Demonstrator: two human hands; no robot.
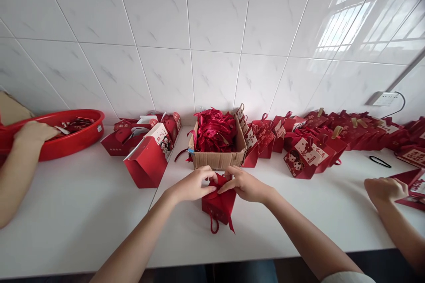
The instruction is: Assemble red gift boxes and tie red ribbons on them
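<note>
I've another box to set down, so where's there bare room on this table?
Bare white tabletop lies left of your left forearm, in front of the red basin, and between your right forearm and the co-worker's hand. It's crowded along the wall: gift boxes stand packed right of the cardboard carton, and more sit left of it.

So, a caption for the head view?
Left hand and right hand on a red box, near a carton of red ribbons.

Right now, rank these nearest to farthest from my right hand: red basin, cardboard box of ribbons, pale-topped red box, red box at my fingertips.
1. Red box: at your right hand.
2. Cardboard box: just beyond it.
3. Pale-topped box: left of the cardboard one.
4. Red basin: far left.
</note>
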